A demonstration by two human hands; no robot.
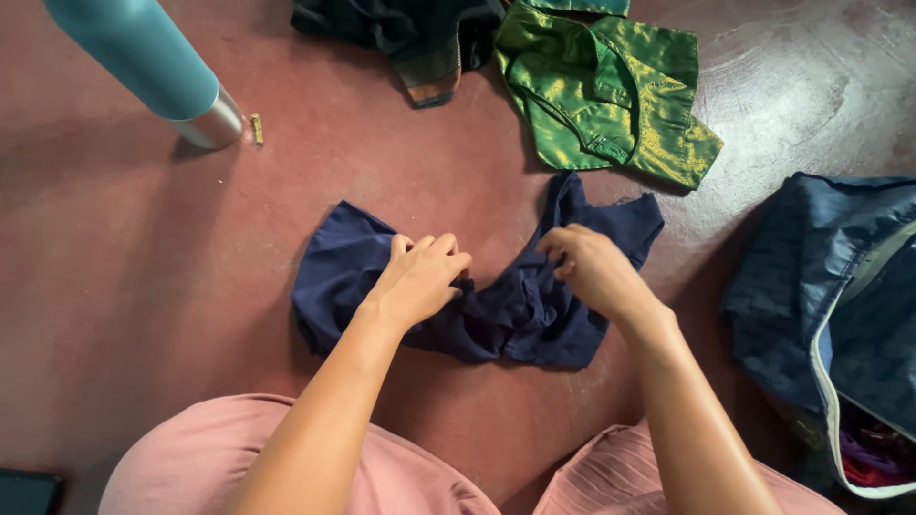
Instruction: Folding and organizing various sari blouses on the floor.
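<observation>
Navy blouse [496, 305], both hands [420, 277] gripping

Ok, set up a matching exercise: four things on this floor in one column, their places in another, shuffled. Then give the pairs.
Things:
1. navy blue garment
2. shiny green blouse
3. teal bottle
4. blue bag

Places:
A. top left corner, steel base on the floor
B. right edge, zip open
C. centre, under both hands, left hand and right hand
D. top middle, beyond the hands

Pairs: 1-C, 2-D, 3-A, 4-B
</observation>
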